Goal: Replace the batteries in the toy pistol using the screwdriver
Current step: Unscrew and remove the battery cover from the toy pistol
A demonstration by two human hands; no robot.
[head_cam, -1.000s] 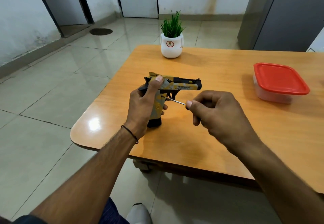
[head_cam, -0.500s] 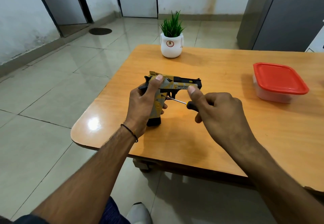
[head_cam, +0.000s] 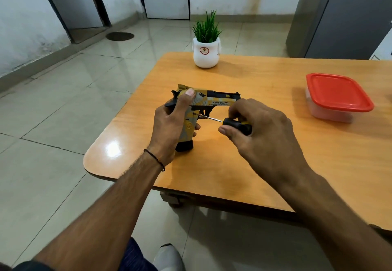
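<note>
From where I stand, the toy pistol (head_cam: 214, 101) is upright on its butt near the left edge of the tabletop (head_cam: 254, 75), not far from the rounded near-left corner, with the muzzle pointing right. The left hand (head_cam: 169, 128) has its fingers (head_cam: 196, 127) wrapped round the grip and its thumb up on the back of the slide. The right hand (head_cam: 261, 135) is clamped on the black-and-yellow handle of the screwdriver (head_cam: 237, 125), and the thin shaft reaches across to a spot on the grip just behind the trigger.

My worry is the tip. The shaft is slim and comes in at a slant. If it isn't seated squarely, I'd expect it to skid out of the screw head, chewing the head up or scratching the plastic. It could also jab the left fingertips curled close by. The pistol has only that narrow butt to stand on, so a hard sideways push could tip it if the left hand's grip loosens. Any screw that comes free so near the edge could roll off onto the floor tiles and be hard to find.

As for writing, the side of the slide reads "DESERT EAGLE". A smaller line sits under it, too fine for me to make out. The white plant pot (head_cam: 205, 53) at the far edge carries a small round red emblem, with no words I can read. The red-lidded container (head_cam: 337, 92) over by the right edge shows no label.
</note>
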